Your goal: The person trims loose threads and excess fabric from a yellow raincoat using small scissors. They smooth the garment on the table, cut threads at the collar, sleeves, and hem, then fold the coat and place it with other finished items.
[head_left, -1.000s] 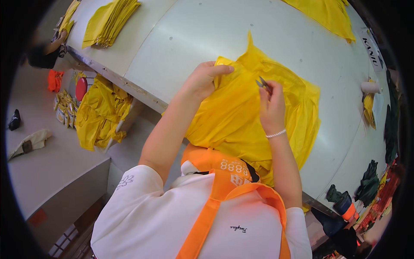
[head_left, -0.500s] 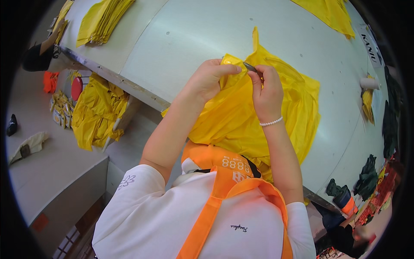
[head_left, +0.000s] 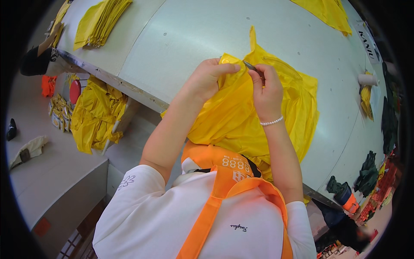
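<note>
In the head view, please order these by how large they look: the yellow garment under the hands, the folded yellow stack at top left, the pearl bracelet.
1. Yellow garment, clearly largest.
2. Folded yellow stack; it lies farther away, so true size is unsure.
3. Pearl bracelet, smallest.

Big pale grey-green table (head_left: 181, 39), metal-trimmed front edge running diagonally. Stack of folded yellow sheets (head_left: 101, 21) at its far left corner, more yellow fabric (head_left: 327, 13) at the far right. Left of the table: light floor (head_left: 43, 172), heap of yellow bags (head_left: 97, 114), red round stool (head_left: 75, 90). Dark green bundles (head_left: 368, 168) at the right edge. Even, bright light.
</note>
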`<action>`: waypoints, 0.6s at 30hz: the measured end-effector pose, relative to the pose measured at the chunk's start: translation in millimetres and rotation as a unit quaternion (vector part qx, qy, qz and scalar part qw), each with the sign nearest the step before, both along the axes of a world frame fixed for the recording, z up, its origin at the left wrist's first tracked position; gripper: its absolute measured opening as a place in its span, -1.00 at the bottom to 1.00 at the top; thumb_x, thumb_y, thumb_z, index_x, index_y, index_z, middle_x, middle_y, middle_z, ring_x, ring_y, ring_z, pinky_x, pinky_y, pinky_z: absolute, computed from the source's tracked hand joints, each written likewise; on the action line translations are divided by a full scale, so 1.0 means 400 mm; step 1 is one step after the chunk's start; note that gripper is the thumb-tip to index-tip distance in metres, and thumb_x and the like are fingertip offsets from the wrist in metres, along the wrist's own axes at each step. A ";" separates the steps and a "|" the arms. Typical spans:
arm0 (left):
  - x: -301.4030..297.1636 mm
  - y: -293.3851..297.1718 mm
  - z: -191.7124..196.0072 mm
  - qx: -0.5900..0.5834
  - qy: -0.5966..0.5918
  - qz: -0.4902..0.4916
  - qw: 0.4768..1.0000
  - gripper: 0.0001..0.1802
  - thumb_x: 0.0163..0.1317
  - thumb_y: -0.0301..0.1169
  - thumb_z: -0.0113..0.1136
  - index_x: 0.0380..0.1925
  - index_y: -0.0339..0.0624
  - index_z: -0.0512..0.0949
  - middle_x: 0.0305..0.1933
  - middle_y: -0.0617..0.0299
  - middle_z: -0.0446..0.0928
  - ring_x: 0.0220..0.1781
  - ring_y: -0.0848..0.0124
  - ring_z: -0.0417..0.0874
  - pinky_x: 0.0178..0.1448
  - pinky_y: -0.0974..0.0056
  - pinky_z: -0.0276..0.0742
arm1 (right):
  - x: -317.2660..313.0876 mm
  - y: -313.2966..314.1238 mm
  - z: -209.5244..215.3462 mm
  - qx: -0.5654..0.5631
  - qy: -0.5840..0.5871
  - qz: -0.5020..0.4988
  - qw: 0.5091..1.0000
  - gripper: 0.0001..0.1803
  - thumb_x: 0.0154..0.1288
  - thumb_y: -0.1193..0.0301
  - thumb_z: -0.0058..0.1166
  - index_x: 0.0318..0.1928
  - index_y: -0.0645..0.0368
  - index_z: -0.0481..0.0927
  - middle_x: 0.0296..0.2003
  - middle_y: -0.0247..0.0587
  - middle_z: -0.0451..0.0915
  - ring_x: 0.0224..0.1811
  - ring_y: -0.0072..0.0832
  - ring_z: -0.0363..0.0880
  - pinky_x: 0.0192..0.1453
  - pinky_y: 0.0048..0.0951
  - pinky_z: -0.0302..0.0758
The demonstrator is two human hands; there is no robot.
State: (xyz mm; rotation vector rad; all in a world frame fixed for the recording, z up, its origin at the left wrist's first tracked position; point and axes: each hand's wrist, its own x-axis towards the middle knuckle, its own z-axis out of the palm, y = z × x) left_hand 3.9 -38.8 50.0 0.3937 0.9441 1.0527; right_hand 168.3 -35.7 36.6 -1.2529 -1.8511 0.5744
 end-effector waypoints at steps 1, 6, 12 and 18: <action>0.008 -0.004 0.017 0.003 0.047 0.009 0.999 -0.81 0.07 -0.49 0.23 -0.32 -0.36 0.53 -0.27 0.16 0.59 -0.31 0.47 0.60 -0.27 0.40 0.48 | -0.001 -0.004 0.013 -0.010 0.005 -0.009 1.000 -0.78 0.19 0.38 0.14 -0.24 0.22 0.45 -0.37 -0.18 0.50 -0.40 -0.32 0.50 -0.34 -0.41 0.47; 0.042 -0.018 0.006 0.218 0.468 0.084 0.852 -0.84 0.02 -0.51 0.26 -0.37 -0.29 0.55 -0.35 0.19 0.57 -0.42 0.40 0.58 -0.40 0.36 0.50 | 0.005 -0.010 0.068 -0.008 -0.072 -0.021 0.997 -0.78 0.20 0.34 0.12 -0.25 0.21 0.46 -0.35 -0.20 0.51 -0.40 -0.29 0.52 -0.36 -0.38 0.46; 0.077 -0.023 -0.036 0.408 0.584 0.202 0.672 -0.81 -0.18 -0.61 0.27 -0.50 -0.22 0.50 -0.46 0.17 0.45 -0.44 0.21 0.51 -0.39 0.25 0.48 | 0.006 0.004 0.137 0.052 -0.210 0.018 0.976 -0.79 0.17 0.31 0.13 -0.31 0.17 0.46 -0.41 -0.23 0.49 -0.42 -0.29 0.50 -0.38 -0.35 0.45; 0.077 -0.028 -0.038 0.440 0.597 0.205 0.639 -0.77 -0.22 -0.67 0.28 -0.53 -0.21 0.47 -0.44 0.17 0.49 -0.43 0.24 0.52 -0.41 0.28 0.48 | 0.001 0.028 0.211 0.105 -0.384 0.083 0.914 -0.82 0.14 0.32 0.13 -0.41 0.13 0.45 -0.49 -0.30 0.43 -0.40 -0.39 0.47 -0.36 -0.38 0.43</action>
